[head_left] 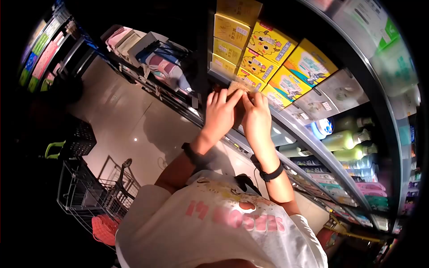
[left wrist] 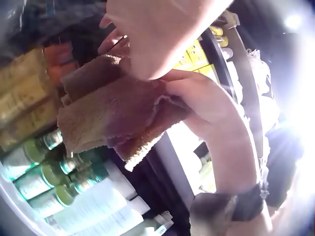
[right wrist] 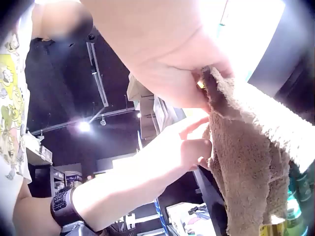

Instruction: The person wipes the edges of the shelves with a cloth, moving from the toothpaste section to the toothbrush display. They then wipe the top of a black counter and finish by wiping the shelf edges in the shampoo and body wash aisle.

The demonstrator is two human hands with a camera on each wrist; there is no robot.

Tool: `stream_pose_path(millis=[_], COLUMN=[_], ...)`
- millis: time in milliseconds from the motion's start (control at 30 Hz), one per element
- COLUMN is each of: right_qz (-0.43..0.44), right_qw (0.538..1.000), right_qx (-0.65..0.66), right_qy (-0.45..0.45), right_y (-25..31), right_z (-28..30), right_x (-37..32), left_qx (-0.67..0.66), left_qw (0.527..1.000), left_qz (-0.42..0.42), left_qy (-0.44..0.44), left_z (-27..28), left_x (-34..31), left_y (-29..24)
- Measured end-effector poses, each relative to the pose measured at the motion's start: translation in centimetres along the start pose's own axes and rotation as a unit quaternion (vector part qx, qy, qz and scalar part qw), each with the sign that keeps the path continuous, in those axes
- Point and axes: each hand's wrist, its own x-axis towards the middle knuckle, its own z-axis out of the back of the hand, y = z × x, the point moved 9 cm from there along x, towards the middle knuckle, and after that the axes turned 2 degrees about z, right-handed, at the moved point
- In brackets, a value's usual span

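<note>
Both hands hold a brown terry cloth [head_left: 237, 86] close in front of the shelf of yellow boxes. My left hand [head_left: 220, 112] and my right hand [head_left: 257, 118] are side by side at its upper edge, thumbs and index fingers close together. In the left wrist view the cloth [left wrist: 106, 108] hangs in folded layers with frayed edges below the hands. In the right wrist view the right hand [right wrist: 172, 61] pinches the cloth [right wrist: 246, 162] near its top, and the fingers of the left hand [right wrist: 170, 150] meet its side. The palms hide part of the cloth.
Yellow cartoon-printed boxes [head_left: 270, 42] are stacked on the shelf right past the hands. Clear packs [head_left: 342, 91] and green bottles [head_left: 342, 140] stand further right. Bins of folded textiles [head_left: 163, 62] stand to the left. A shopping cart [head_left: 96, 192] is on the aisle floor, lower left.
</note>
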Motion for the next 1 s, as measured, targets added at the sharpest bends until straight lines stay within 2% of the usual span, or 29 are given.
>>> stream_pose_path(millis=[200,333,433,467,567,700,867,1000], right_qz=[-0.011,-0.013,-0.022,-0.001,-0.026,-0.028,-0.036,-0.089], right_qw=[1.000,1.000,1.000,0.999,0.999,0.998,0.998,0.995], right_qx=[0.010,-0.010,-0.017,-0.041,-0.037,-0.053,-0.051,-0.035], right_qy=[0.014,-0.004,0.002,-0.020,-0.001,-0.002,-0.030,-0.002], right_y=[2.4,2.9,2.8,3.2,2.8,2.2,0.4,-2.6], right_z=[-2.9,-3.7,-3.9,-3.3,-3.8,-3.4,-0.6,2.3], right_x=[2.9,2.9,2.4,2.5,2.2,1.5,-0.8,-3.6], left_qx=[-0.005,-0.041,-0.060,-0.061,-0.118,-0.110,-0.123,-0.123], left_qw=[1.000,0.999,0.998,0.996,0.990,0.992,0.991,0.992], left_qz=[0.007,0.005,0.036,0.054,0.077,0.062,0.050,0.037], left_qy=[-0.013,-0.014,0.006,0.023,0.013,-0.018,0.008,0.005], left_z=[0.7,0.4,0.0,-0.2,-0.3,-0.4,-1.6,-3.3], left_x=[0.8,0.9,0.8,0.9,0.9,0.9,0.0,-1.0], left_y=[4.8,5.8,6.0,6.0,5.7,4.7,1.2,-3.0])
